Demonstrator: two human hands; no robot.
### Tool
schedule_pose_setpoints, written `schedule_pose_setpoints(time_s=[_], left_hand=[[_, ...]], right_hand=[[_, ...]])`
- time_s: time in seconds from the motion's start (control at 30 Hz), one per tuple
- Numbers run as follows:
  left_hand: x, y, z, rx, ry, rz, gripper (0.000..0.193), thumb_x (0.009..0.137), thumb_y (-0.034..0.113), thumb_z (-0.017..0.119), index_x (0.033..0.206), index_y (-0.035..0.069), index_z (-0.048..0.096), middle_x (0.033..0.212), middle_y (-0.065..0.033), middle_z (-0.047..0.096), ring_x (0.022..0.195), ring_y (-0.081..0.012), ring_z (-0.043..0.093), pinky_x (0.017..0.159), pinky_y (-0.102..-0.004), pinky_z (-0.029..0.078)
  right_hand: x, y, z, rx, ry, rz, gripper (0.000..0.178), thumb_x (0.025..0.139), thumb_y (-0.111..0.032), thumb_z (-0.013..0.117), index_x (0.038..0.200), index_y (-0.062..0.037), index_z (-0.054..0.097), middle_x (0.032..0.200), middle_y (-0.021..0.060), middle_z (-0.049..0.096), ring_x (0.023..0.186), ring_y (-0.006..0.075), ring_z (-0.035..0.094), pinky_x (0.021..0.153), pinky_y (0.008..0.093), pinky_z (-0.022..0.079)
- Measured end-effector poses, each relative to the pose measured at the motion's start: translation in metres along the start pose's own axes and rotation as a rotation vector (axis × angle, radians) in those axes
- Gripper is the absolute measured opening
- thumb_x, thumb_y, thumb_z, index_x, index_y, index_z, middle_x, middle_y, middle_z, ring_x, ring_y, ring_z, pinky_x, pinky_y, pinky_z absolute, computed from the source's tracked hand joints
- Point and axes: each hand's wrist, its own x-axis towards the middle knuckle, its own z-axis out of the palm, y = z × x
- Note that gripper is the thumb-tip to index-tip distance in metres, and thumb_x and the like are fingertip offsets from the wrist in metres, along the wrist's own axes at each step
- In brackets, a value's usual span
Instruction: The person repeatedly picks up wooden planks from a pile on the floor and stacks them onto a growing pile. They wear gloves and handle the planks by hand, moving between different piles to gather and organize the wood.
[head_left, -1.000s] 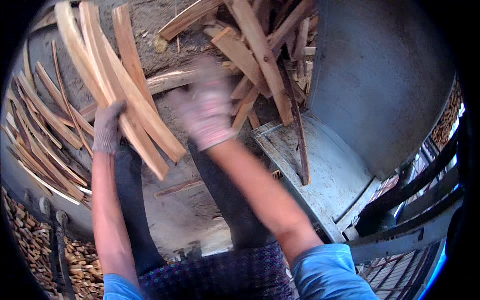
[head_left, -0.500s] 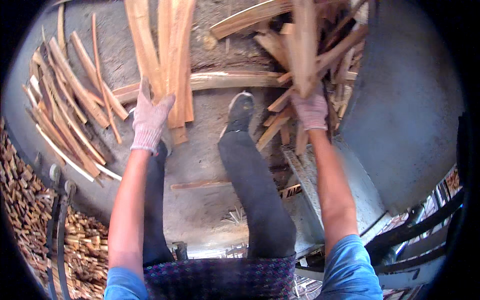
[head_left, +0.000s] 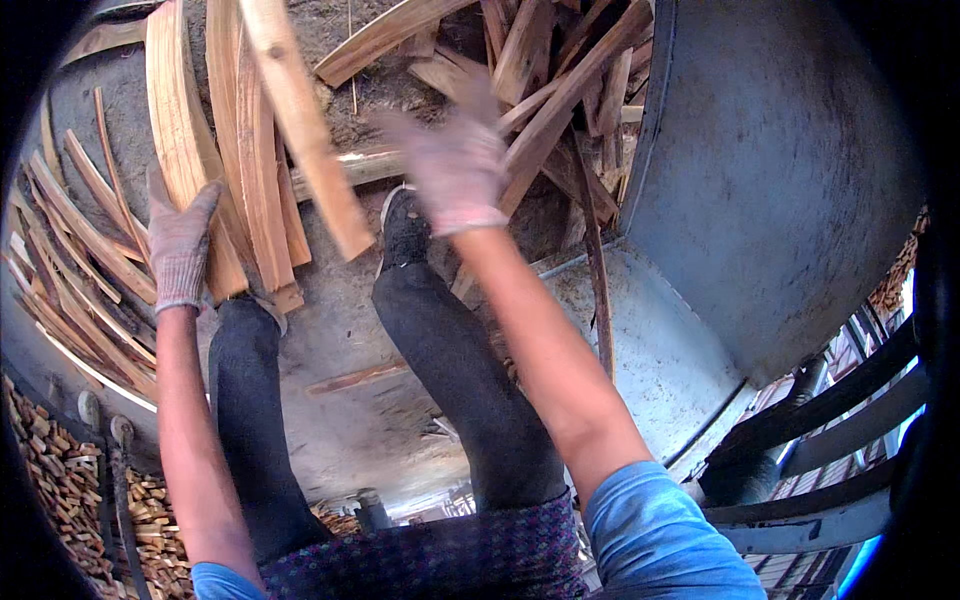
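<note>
My left hand (head_left: 183, 240), in a pale knitted glove, grips the near part of a broad wooden slat (head_left: 178, 110), its thumb across the top. Beside it lie more long slats (head_left: 262, 165), side by side and overlapping. One knotted slat (head_left: 305, 130) slants over them, its near end close to my shoe. My gloved right hand (head_left: 450, 170) is blurred by motion, with fingers apart and nothing visible in it. It is between that slat and a jumbled heap of split wood (head_left: 560, 90).
Thin curved strips (head_left: 90, 260) lie in a bundle at the left. A crosswise slat (head_left: 365, 165) runs past my shoe (head_left: 405, 215). A large blue-grey metal panel (head_left: 770, 190) stands at the right, above a metal ledge (head_left: 660, 330). Small stacked wood pieces (head_left: 70, 490) show at lower left.
My right hand has moved left from the heap and let go of a slat, which now slants over the others. My left hand now grips a broad slat. The view has shifted right.
</note>
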Motion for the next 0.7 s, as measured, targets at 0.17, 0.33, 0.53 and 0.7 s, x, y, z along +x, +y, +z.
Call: schedule_pose_setpoints(time_s=[0.17,0.33,0.53,0.7], left_hand=[[-0.017,0.045,0.069,0.186,-0.020,0.430,0.081,0.084,0.024,0.081,0.153,0.005,0.045,0.145,-0.0216,0.057,0.138,-0.0358,0.053,0.118,-0.0430,0.040],[-0.040,0.145,0.179,-0.091,-0.568,0.305,0.070,0.095,0.047,0.065,0.148,0.003,0.052,0.134,-0.0271,0.065,0.131,-0.0401,0.059,0.110,-0.0432,0.046],[-0.011,0.199,0.274,-0.227,-0.635,0.232,0.066,0.092,0.053,0.064,0.129,-0.002,0.065,0.113,-0.0305,0.071,0.110,-0.0466,0.068,0.100,-0.0498,0.052],[0.013,0.191,0.299,-0.225,-0.557,0.246,0.053,0.096,0.048,0.060,0.106,-0.003,0.073,0.096,-0.0256,0.073,0.093,-0.0383,0.071,0.084,-0.0448,0.055]], right_hand=[[0.021,0.050,-0.033,0.224,0.256,0.475,0.067,0.080,-0.049,0.080,0.116,0.0068,0.071,0.118,0.0290,0.071,0.114,0.0372,0.069,0.102,0.0416,0.051],[0.058,0.094,-0.006,-0.272,0.205,0.579,0.029,0.089,-0.023,0.060,0.104,-0.0075,0.080,0.107,0.0261,0.074,0.103,0.0452,0.069,0.098,0.0468,0.052],[-0.008,0.171,-0.063,0.195,-0.048,0.311,0.034,0.089,-0.019,0.066,0.118,-0.0011,0.067,0.102,0.0149,0.071,0.094,0.0329,0.069,0.089,0.0441,0.055],[-0.059,0.149,-0.033,1.224,-0.112,0.570,0.042,0.092,-0.012,0.068,0.132,-0.0020,0.058,0.106,0.0092,0.065,0.096,0.0240,0.068,0.085,0.0388,0.058]])
